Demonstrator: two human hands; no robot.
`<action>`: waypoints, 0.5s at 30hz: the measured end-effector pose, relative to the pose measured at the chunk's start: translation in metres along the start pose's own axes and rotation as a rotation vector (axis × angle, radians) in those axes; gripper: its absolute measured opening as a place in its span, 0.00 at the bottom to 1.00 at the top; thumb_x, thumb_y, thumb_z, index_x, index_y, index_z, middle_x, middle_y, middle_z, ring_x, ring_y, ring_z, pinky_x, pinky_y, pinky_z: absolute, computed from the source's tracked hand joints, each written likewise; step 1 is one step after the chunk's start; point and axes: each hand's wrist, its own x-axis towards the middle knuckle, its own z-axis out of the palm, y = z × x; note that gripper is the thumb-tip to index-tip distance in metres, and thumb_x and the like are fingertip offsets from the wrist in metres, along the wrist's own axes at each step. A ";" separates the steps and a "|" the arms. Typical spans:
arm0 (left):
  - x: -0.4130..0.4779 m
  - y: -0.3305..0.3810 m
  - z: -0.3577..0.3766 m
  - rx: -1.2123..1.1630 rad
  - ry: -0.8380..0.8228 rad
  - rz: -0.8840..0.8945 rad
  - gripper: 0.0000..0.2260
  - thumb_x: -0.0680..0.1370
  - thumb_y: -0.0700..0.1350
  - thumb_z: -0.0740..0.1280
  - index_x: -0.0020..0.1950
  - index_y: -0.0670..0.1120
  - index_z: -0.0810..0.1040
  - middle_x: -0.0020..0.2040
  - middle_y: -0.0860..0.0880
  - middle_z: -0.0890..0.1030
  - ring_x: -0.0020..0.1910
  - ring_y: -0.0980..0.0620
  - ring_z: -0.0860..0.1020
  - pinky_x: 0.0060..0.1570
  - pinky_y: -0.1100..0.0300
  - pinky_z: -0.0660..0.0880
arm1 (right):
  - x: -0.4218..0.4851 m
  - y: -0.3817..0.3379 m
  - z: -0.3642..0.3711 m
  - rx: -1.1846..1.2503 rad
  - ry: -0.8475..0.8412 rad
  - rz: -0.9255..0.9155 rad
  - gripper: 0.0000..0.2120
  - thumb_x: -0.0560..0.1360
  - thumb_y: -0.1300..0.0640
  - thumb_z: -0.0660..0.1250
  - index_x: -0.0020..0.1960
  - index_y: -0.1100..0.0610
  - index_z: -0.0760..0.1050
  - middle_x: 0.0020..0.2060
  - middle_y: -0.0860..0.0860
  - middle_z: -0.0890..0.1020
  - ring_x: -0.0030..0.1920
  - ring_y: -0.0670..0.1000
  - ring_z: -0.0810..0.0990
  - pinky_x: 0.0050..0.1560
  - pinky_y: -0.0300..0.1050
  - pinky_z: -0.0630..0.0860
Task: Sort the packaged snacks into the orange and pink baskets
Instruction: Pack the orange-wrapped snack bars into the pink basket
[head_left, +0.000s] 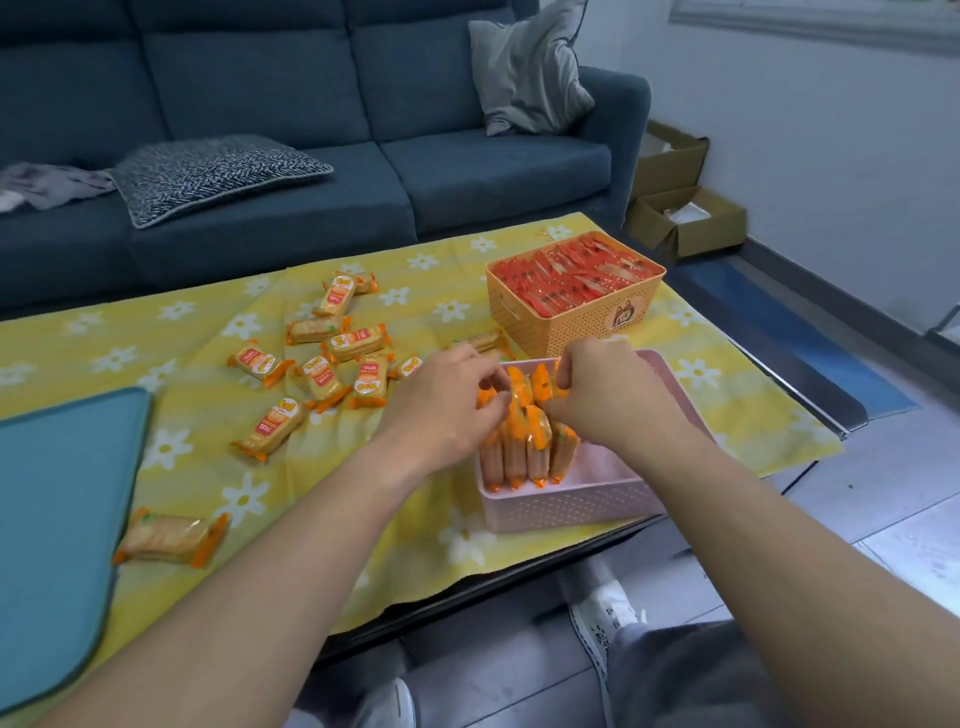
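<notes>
Orange snack packs (524, 447) stand on edge in the pink basket (566, 506) at the near right of the worktop (519, 584); left hand (447, 410) and right hand (608, 395) both reach in, fingers curled, pinching pack tops. Orange basket (576, 322), full of red packs (571, 278), sits just at its 12 o'clock. Loose packs (322, 374) lie scattered at 10 o'clock on the yellow cloth (395, 499), with one pack (169, 538) at 8 o'clock beside a teal mat (52, 519).

Table (818, 402): yellow cloth (317, 470), teal mat (52, 519), orange basket (571, 325), pink basket (561, 506), loose snacks (358, 344).
</notes>
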 end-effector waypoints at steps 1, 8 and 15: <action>-0.004 -0.006 -0.009 -0.001 0.009 -0.025 0.05 0.77 0.51 0.69 0.50 0.54 0.82 0.49 0.54 0.78 0.52 0.52 0.77 0.50 0.51 0.75 | -0.001 -0.012 0.000 0.022 0.023 -0.036 0.06 0.68 0.57 0.71 0.41 0.57 0.75 0.38 0.55 0.80 0.37 0.58 0.80 0.37 0.54 0.82; -0.058 -0.090 -0.067 0.160 -0.035 -0.454 0.11 0.75 0.41 0.65 0.43 0.59 0.77 0.50 0.54 0.80 0.51 0.48 0.79 0.50 0.52 0.77 | -0.006 -0.110 0.037 0.226 -0.053 -0.310 0.03 0.72 0.53 0.66 0.39 0.49 0.74 0.41 0.54 0.84 0.47 0.59 0.81 0.46 0.51 0.80; -0.143 -0.197 -0.089 0.410 -0.667 -0.736 0.30 0.75 0.42 0.69 0.72 0.61 0.64 0.68 0.47 0.68 0.67 0.43 0.69 0.64 0.50 0.72 | 0.000 -0.182 0.123 0.125 -0.470 -0.388 0.22 0.74 0.63 0.62 0.67 0.54 0.77 0.64 0.57 0.80 0.65 0.58 0.77 0.64 0.50 0.75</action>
